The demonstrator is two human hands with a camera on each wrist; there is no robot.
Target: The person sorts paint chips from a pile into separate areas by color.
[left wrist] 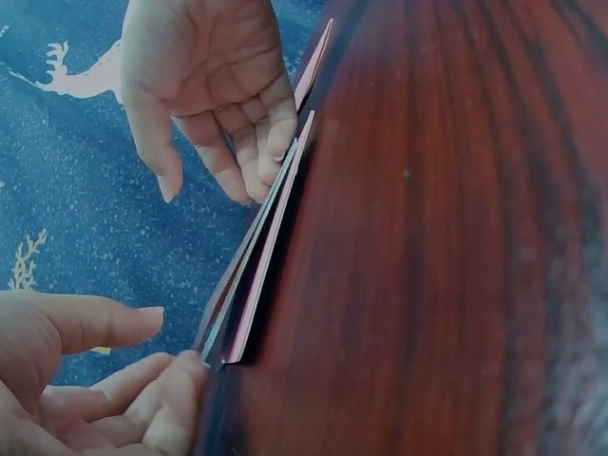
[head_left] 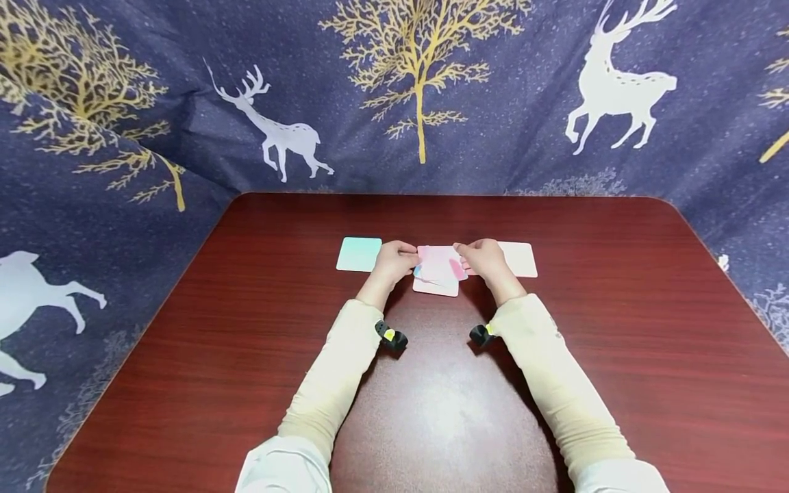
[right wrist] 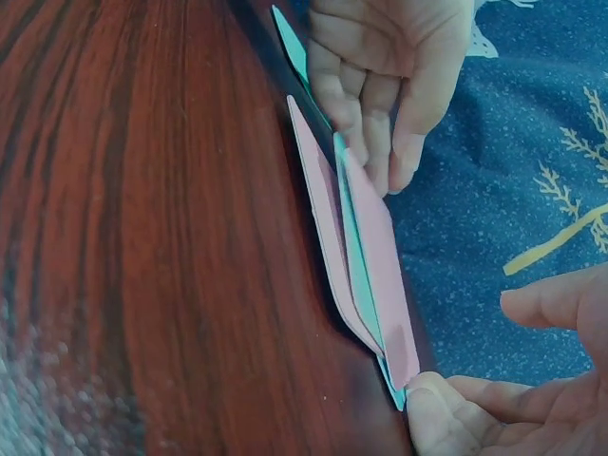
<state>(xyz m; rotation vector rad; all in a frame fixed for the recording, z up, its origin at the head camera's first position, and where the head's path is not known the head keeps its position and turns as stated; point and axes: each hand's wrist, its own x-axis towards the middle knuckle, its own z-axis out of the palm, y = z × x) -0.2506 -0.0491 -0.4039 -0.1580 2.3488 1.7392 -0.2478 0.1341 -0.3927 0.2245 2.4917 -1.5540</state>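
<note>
At the middle of the table lies a small stack of thin cards. Its upper card point(head_left: 439, 257) is pale pink, and a pale card point(head_left: 436, 286) sticks out on the near side. Edge-on in the right wrist view, a teal layer point(right wrist: 357, 247) shows between two pink cards, with narrow gaps between them. My left hand point(head_left: 394, 260) touches the stack's left edge with its fingertips, its thumb apart from the cards. At the opposite edge, my right hand point(head_left: 483, 259) has its fingertips at the corner, the thumb point(right wrist: 541, 302) also held away.
A teal card point(head_left: 359, 254) lies left of my left hand. A whitish card point(head_left: 519, 259) lies to the right, partly behind my right hand. The dark red wooden table point(head_left: 246, 315) reaches back to a blue cloth point(head_left: 493, 157) with deer and trees.
</note>
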